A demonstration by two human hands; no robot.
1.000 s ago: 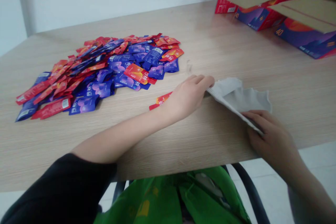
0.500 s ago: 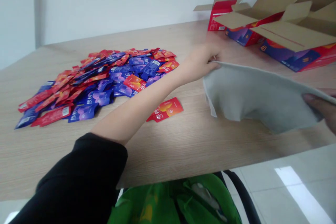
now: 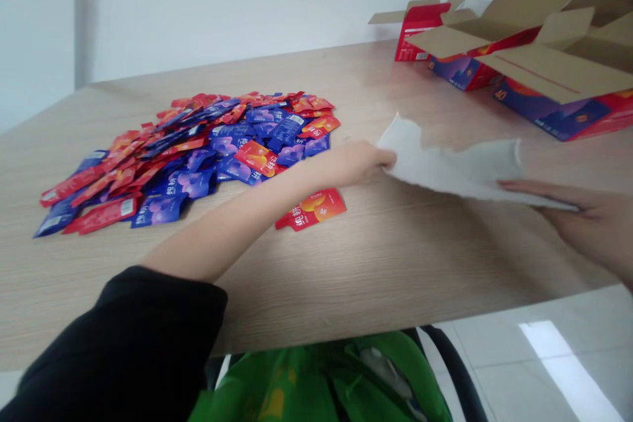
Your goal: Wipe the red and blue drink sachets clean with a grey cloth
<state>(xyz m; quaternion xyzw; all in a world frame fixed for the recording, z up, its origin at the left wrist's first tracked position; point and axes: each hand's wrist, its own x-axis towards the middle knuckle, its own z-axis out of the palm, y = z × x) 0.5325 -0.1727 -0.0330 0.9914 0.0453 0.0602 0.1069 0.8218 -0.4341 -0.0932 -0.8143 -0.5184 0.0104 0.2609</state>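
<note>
Head view: the left hand [image 3: 366, 159] pinches one end of a thin grey cloth [image 3: 450, 171], closed tight on its edge. The cloth lies long from left to right and seems to hang just over the wooden table [image 3: 395, 277]. The right hand [image 3: 591, 221] lies open and flat at the far end (I cannot tell if it grips). The left hand is nearer the pile of shiny packets [image 3: 198, 171], left of the cloth. A red packet [image 3: 310, 209] lies alone near the cloth, and open cardboard boxes [image 3: 558, 59] sit behind the cloth.
</note>
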